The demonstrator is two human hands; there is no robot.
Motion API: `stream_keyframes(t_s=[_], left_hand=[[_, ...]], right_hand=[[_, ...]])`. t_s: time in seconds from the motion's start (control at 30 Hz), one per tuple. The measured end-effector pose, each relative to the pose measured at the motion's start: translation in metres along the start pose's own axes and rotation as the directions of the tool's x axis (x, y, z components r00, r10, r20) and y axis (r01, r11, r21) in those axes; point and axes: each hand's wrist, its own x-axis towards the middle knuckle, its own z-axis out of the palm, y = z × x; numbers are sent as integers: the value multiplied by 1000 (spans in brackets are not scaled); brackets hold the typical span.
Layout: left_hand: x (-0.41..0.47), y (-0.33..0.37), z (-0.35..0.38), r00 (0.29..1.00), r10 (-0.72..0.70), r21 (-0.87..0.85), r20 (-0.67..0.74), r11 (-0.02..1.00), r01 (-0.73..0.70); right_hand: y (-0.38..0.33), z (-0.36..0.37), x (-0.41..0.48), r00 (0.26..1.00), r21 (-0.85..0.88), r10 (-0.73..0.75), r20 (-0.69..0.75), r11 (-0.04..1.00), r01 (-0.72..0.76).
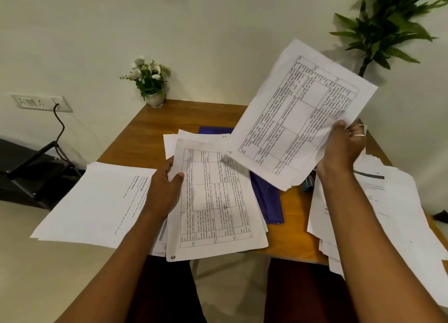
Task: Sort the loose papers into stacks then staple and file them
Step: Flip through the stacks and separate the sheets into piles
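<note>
Right hand (pixel 341 150) pinches the lifted sheets (pixel 300 119); left hand (pixel 164 189) grips the middle stack (pixel 213 201). Align edges, probably matching tables.

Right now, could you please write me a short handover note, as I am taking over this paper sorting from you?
Left hand grips the middle stack at its left edge.
Right hand holds a lifted bundle of table-printed sheets above the table.
Sorted so far: left stack, right pile, loose-edged.
Purple folder lies under the middle stack.
To do: place the bundle, square up, staple, file.
</note>
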Motion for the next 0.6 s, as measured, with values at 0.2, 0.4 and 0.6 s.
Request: stream_keyframes(t_s=[0.2,0.4,0.6], left_hand=[[-3,3,0,1000,-8,-2,-8,1000,8],[-3,2,-2,1000,-8,-7,-7,1000,8],[-2,3,1,1000,-8,12,-22,1000,9]], right_hand=[[43,8,-23,961,-79,205,185,978,-193],[62,7,-42,941,-126,243,235,968,-218],[64,8,-42,940,-127,249,232,966,-224]])
